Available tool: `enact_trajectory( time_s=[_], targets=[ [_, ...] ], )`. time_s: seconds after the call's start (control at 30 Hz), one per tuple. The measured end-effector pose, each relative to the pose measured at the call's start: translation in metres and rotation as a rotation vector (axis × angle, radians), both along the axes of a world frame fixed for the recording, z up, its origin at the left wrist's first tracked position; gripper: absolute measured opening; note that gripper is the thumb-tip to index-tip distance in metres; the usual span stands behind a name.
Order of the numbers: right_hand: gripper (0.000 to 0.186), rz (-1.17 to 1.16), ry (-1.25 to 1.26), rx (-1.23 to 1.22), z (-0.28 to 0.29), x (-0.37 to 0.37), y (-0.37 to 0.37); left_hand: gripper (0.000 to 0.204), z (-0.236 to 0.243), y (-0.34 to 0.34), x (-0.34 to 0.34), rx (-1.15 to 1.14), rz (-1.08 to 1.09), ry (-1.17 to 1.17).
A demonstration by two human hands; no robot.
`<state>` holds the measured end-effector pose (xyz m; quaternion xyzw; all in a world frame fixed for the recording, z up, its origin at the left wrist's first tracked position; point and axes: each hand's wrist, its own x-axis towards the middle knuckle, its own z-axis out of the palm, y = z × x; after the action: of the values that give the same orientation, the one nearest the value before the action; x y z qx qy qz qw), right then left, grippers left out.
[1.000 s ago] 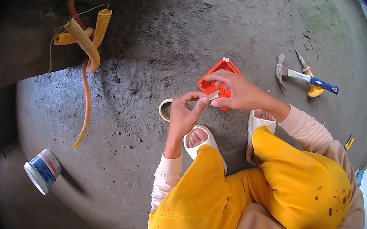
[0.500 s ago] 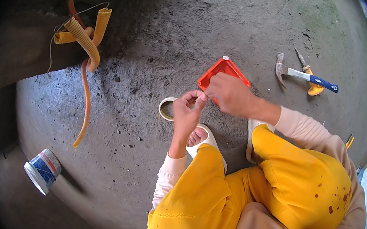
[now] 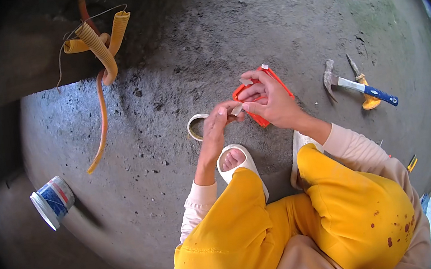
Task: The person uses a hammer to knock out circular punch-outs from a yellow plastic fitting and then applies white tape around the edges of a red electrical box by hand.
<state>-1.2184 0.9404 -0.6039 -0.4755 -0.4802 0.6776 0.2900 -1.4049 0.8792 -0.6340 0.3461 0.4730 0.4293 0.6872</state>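
My left hand [image 3: 217,121] and my right hand [image 3: 271,101] meet in front of me, pinching a small pale strip [image 3: 238,110] between their fingertips. A second small pale piece [image 3: 246,81] sticks up between the upper fingers of my right hand. Behind that hand lies an open red plastic box [image 3: 279,81] on the concrete, with a white bit at its top corner, its inside mostly hidden by my fingers. A pale roll of tape [image 3: 192,128] lies just left of my left hand, on the ground above my left sandal [image 3: 248,163].
A hammer [image 3: 349,84] lies across a yellow-handled tool [image 3: 369,101] at right. Yellow corrugated conduits [image 3: 102,51] and an orange tube [image 3: 102,131] hang at upper left. A white-and-blue bucket [image 3: 53,201] lies tipped at lower left. A yellow-handled tool [image 3: 412,163] lies by the right edge.
My right hand has turned and its fingers have lifted, with a second pale piece now showing among them. My left hand has shifted slightly up and right.
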Motion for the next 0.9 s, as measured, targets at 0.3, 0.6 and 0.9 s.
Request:
enact_trajectory(
  time_s=[0.3, 0.6, 0.9],
  targets=[
    [0.042, -0.174, -0.088, -0.049, -0.024, 0.007, -0.010, 0.039, 0.006, 0.001, -0.005, 0.002, 0.145, 0.631],
    [0.046, -0.466, 0.144, -0.329, -0.056, -0.014, -0.026, 0.027, -0.026, 0.012, 0.019, -0.073, 0.173, 0.441],
    [0.050, -0.501, 0.075, -0.378, -0.071, -0.023, -0.024, 0.020, -0.027, 0.022, 0.022, 0.208, 0.132, 0.905]
  ],
)
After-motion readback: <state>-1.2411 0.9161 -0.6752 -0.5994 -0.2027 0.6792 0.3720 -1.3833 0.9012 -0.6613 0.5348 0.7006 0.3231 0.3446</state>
